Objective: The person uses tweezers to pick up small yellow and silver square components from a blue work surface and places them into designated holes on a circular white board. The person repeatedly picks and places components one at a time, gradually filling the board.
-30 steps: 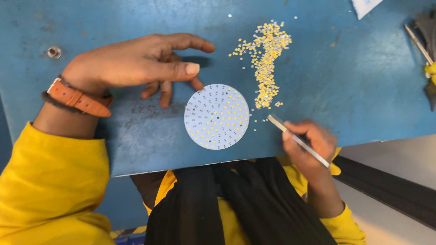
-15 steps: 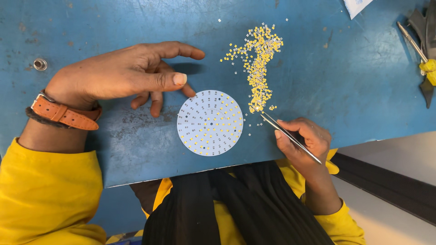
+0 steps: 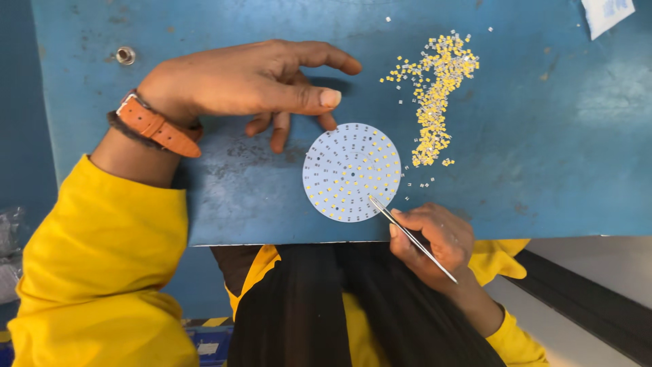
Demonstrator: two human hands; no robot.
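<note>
Tweezers [image 3: 411, 238] sat pinched in the person's right hand [image 3: 435, 239], their thin metal points resting on the lower right part of a round white board [image 3: 351, 172] dotted with small yellow chips. That board lay flat on the blue table [image 3: 530, 156], near its front edge. The left hand [image 3: 251, 85] was spread loosely above the bench just up and left of the board, grasping nothing, its fingertips touching the table beside the board's rim. A scatter of loose yellow chips [image 3: 435, 95] lay just beyond the board on its upper right. Whether the tweezer points held a chip was too small to make out. The orange watch strap [image 3: 157, 127] showed on the left wrist.
</note>
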